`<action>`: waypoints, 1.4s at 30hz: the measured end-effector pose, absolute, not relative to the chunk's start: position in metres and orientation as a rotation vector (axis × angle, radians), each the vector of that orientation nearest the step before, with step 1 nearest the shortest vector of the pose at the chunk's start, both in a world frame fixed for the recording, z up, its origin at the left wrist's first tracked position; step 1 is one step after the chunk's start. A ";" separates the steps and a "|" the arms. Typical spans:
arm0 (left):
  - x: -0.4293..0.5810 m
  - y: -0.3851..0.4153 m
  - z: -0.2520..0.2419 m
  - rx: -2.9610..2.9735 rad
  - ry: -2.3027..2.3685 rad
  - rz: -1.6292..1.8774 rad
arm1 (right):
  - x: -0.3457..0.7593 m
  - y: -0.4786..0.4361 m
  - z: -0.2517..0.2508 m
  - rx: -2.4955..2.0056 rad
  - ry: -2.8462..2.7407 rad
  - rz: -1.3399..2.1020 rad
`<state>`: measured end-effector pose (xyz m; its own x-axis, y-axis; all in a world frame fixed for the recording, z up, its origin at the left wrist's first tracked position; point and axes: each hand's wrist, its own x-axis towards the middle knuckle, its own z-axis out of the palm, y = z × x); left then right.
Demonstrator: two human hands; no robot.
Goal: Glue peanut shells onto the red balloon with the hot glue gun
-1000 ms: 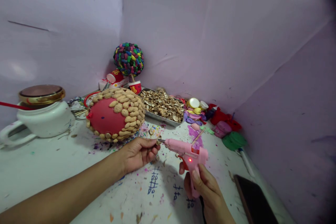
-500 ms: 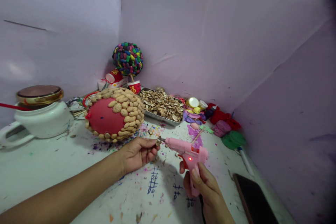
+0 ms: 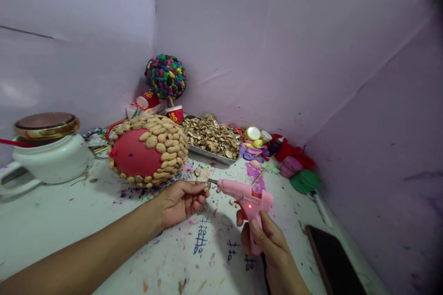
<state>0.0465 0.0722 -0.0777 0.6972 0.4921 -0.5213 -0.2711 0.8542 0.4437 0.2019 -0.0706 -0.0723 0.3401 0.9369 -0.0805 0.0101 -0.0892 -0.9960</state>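
Observation:
My right hand (image 3: 268,249) grips a pink glue gun (image 3: 244,200) whose red light is on. Its nozzle points left and meets a small peanut shell (image 3: 207,185) pinched in the fingers of my left hand (image 3: 182,200). Just beyond my left hand sits a red balloon (image 3: 136,154) partly covered with glued peanut shells (image 3: 166,143). Both hands hover low over the paint-spattered white table (image 3: 69,212).
A metal tray (image 3: 212,138) heaped with shells stands behind the glue gun. A multicoloured ball (image 3: 165,76) on a red cup is in the corner. A white pot with a gold lid (image 3: 46,147) is at left. Balloons and lids (image 3: 277,154) lie right; a dark phone (image 3: 334,262) lies near the right edge.
Both hands and the glue gun stay almost still with nozzle on shell; the view has shifted slightly, so everything sits a little further left.

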 end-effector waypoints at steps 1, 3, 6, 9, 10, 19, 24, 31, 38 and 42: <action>0.047 0.072 -0.078 0.349 0.672 0.435 | 0.202 -0.071 -0.073 -1.435 -0.927 0.997; 0.047 0.073 -0.079 0.349 0.667 0.435 | 0.202 -0.070 -0.073 -1.430 -0.919 0.982; 0.047 0.073 -0.079 0.351 0.664 0.434 | 0.203 -0.070 -0.074 -1.429 -0.920 0.960; 0.047 0.073 -0.079 0.355 0.662 0.436 | 0.204 -0.070 -0.074 -1.421 -0.954 0.979; 0.047 0.073 -0.079 0.358 0.661 0.438 | 0.205 -0.070 -0.074 -1.415 -0.964 0.988; 0.048 0.072 -0.080 0.371 0.666 0.464 | 0.205 -0.070 -0.073 -1.417 -0.971 0.977; 0.048 0.073 -0.080 0.377 0.677 0.480 | 0.204 -0.069 -0.075 -1.393 -0.938 0.948; 0.047 0.073 -0.082 0.385 0.677 0.482 | 0.205 -0.069 -0.075 -1.424 -0.952 0.944; 0.048 0.073 -0.082 0.394 0.670 0.478 | 0.205 -0.069 -0.076 -1.419 -0.949 0.934; 0.047 0.073 -0.083 0.402 0.668 0.479 | 0.205 -0.070 -0.077 -1.441 -0.961 0.923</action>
<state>0.0474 0.0727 -0.0833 0.6850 0.5402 -0.4887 -0.2902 0.8177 0.4971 0.2053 -0.0704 -0.0766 0.3632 0.9314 -0.0247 0.0623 -0.0507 -0.9968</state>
